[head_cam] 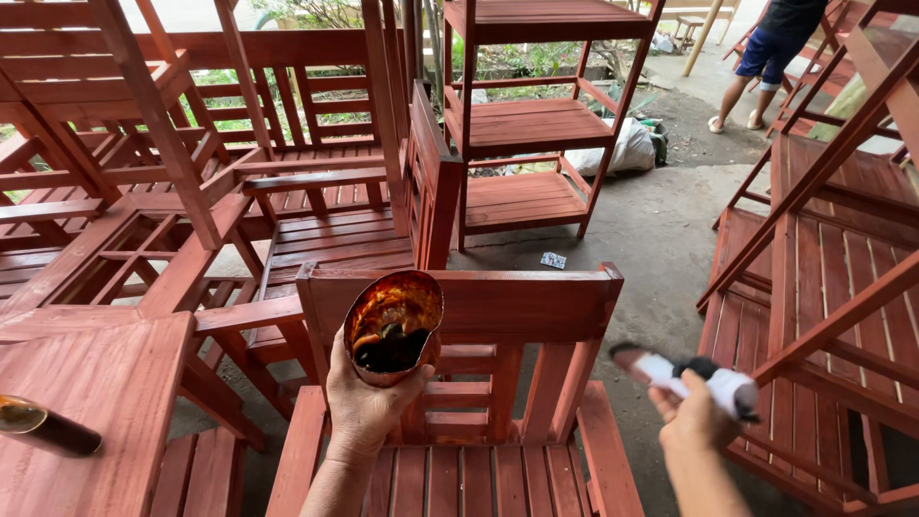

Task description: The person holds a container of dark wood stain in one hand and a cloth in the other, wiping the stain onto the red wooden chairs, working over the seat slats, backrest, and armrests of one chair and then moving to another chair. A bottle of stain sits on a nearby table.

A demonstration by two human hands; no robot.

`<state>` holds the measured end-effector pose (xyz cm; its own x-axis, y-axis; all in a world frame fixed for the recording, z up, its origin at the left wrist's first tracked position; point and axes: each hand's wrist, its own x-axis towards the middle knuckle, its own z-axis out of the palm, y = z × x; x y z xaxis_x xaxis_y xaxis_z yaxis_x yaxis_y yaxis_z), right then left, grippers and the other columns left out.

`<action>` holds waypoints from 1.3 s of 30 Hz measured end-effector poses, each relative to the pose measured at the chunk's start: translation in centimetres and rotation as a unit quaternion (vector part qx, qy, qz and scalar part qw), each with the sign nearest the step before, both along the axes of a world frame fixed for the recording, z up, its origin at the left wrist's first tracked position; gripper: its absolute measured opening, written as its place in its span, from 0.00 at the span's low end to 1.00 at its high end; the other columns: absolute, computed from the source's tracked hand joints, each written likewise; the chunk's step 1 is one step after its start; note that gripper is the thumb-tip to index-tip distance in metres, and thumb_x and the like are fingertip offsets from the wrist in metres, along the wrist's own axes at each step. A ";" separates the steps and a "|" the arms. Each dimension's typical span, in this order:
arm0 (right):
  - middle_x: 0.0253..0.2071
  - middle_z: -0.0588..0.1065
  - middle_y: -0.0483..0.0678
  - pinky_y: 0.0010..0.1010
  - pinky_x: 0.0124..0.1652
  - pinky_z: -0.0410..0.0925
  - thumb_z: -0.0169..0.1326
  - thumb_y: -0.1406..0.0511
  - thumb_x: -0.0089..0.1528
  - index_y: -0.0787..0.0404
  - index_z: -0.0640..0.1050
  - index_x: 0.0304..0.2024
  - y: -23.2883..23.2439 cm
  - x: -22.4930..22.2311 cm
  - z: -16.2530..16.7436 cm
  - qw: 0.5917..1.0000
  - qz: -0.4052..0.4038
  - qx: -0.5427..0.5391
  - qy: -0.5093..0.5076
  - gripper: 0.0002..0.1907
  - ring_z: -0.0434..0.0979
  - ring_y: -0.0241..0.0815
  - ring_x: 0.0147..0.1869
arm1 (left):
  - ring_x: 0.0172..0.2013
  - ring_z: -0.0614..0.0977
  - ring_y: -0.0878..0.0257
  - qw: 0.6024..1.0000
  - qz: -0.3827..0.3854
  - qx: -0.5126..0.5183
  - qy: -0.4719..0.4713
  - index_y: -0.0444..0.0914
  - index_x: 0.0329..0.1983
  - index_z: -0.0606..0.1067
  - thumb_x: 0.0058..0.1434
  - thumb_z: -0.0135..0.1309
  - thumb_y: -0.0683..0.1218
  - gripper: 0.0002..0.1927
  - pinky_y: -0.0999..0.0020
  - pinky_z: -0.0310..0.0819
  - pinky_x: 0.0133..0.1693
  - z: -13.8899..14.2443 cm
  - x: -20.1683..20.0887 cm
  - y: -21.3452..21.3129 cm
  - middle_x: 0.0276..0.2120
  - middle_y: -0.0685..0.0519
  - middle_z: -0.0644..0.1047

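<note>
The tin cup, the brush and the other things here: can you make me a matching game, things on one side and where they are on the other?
Things:
1. tin cup of dark stain
2. brush
3. dark bottle
4. white sack

Places:
A. lying on the red table at far left
B. in the right hand
C. on the ground behind the red shelf
D. in the left hand

Pairs: 1-D, 2-B, 3-A, 4-C
</note>
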<state>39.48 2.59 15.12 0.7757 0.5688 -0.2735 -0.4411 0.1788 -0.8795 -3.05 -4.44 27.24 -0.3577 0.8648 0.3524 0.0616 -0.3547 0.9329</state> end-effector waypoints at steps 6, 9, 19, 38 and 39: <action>0.48 0.76 0.54 0.44 0.35 0.81 0.57 0.70 0.62 0.66 0.69 0.53 2.8 -3.2 -2.2 0.997 0.031 -0.019 0.075 0.18 0.82 0.51 0.42 | 0.53 0.81 0.59 1.000 -0.012 -0.025 0.002 0.38 0.61 0.66 0.37 0.73 0.40 0.45 0.64 0.82 0.53 -0.9 1.7 -0.2 0.53 0.49 0.77; 0.48 0.76 0.54 0.44 0.36 0.80 0.56 0.72 0.60 0.64 0.69 0.53 5.0 -3.9 1.8 0.999 0.024 0.005 0.039 0.18 0.82 0.52 0.41 | 0.53 0.81 0.60 1.000 -0.010 -0.025 0.009 0.38 0.61 0.66 0.38 0.73 0.41 0.45 0.64 0.82 0.53 -1.0 2.0 -0.1 0.53 0.49 0.77; 0.50 0.75 0.55 0.41 0.38 0.83 0.53 0.73 0.61 0.64 0.69 0.56 3.8 -3.6 11.3 0.986 0.051 0.146 0.056 0.20 0.83 0.54 0.46 | 0.53 0.83 0.58 0.999 -0.024 -0.023 0.015 0.37 0.60 0.67 0.39 0.73 0.42 0.44 0.64 0.83 0.53 -0.7 3.8 0.5 0.52 0.49 0.78; 0.43 0.79 0.54 0.39 0.40 0.78 0.61 0.74 0.59 0.63 0.79 0.44 -5.9 -4.9 11.9 0.896 0.343 0.176 -0.219 0.11 0.82 0.46 0.45 | 0.58 0.77 0.55 0.994 -0.021 -0.001 0.107 0.39 0.64 0.68 0.34 0.75 0.44 0.50 0.59 0.74 0.61 -6.6 8.3 -1.3 0.56 0.49 0.72; 0.45 0.80 0.55 0.38 0.43 0.78 0.63 0.74 0.57 0.62 0.79 0.43 -6.5 -5.3 13.8 0.861 0.380 0.201 -0.273 0.12 0.83 0.45 0.46 | 0.58 0.77 0.55 0.993 -0.022 -0.006 0.113 0.39 0.64 0.67 0.33 0.76 0.45 0.51 0.59 0.74 0.60 -6.9 8.3 -1.4 0.56 0.49 0.72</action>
<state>34.16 -3.90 28.95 0.0879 0.9326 0.3499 -0.1062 0.3581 -0.9276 5.22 -5.87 20.37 -0.2318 0.8824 0.4095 0.2554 -0.3510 0.9009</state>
